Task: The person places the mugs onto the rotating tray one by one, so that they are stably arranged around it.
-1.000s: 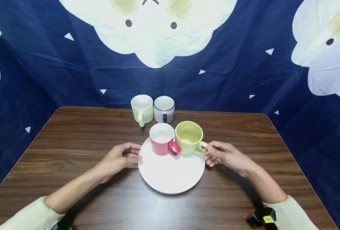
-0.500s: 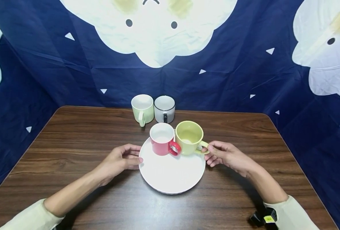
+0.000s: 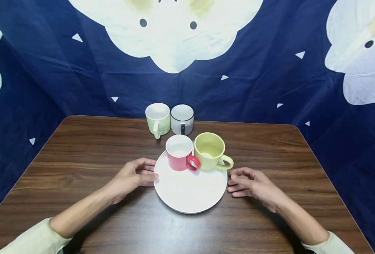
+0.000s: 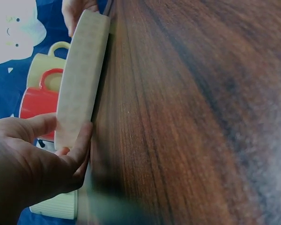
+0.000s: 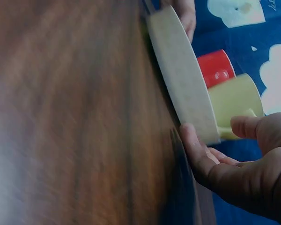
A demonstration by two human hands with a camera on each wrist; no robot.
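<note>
A round, thick white tray lies on the wooden table, carrying a red mug and a yellow-green mug near its back edge. My left hand grips the tray's left edge; the left wrist view has its thumb at the top rim and fingers against the deep side wall. Close by the tray's right edge is my right hand, fingers loosely extended and thumb lifted. In the right wrist view a fingertip sits right at the tray's lower side. The yellow-green mug's handle is free of the hand.
Behind the tray, a pale green ribbed mug and a white mug with a dark rim and handle stand side by side. A dark blue cloth with white cloud shapes hangs past the table's back edge.
My right hand has let go of the yellow-green mug's handle and moved down towards the front, beside the tray's right edge. The left hand, tray and mugs have stayed put.
</note>
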